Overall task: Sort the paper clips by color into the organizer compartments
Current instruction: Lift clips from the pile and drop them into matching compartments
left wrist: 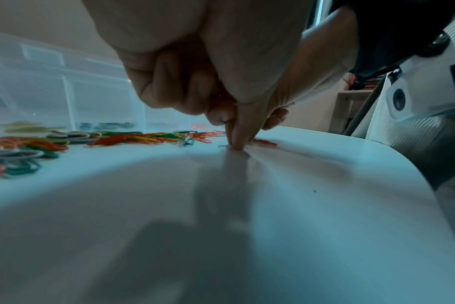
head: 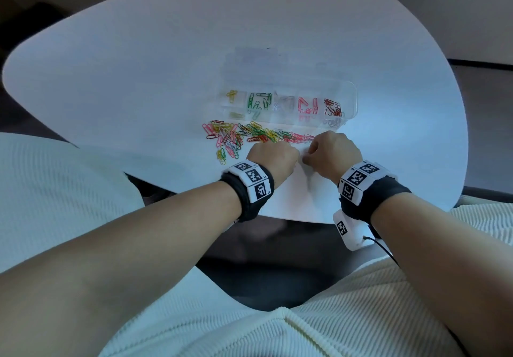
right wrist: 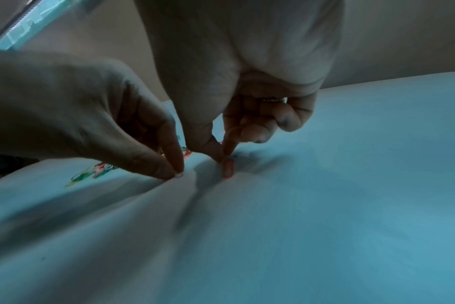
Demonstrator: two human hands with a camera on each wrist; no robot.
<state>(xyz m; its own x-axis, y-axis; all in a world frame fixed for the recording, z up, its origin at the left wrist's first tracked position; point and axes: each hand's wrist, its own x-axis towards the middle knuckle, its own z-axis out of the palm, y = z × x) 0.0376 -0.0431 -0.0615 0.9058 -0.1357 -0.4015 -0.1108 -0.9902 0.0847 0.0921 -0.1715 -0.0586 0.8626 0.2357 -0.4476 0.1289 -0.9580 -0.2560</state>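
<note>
A clear organizer [head: 350, 90] lies on the white table [head: 138, 79], its compartments holding yellow, green, pale, pink and dark red clips. A mixed pile of paper clips [head: 249, 133] spreads along its near side. Both hands meet at the pile's near right end, fingers curled down to the tabletop. My left hand [left wrist: 235, 145] pinches thumb and finger together on a pale clip [left wrist: 222, 146] lying flat. My right hand [right wrist: 222, 159] pinches one end of a red clip [right wrist: 228, 169] that touches the table. In the head view the fingertips are hidden under the hands.
The table's near edge [head: 291, 218] runs just below my wrists. A small white device [head: 351, 231] with a cable hangs under the right wrist. White ribbed cushions [head: 55, 190] flank the table left and right. Bare tabletop stretches left of the pile.
</note>
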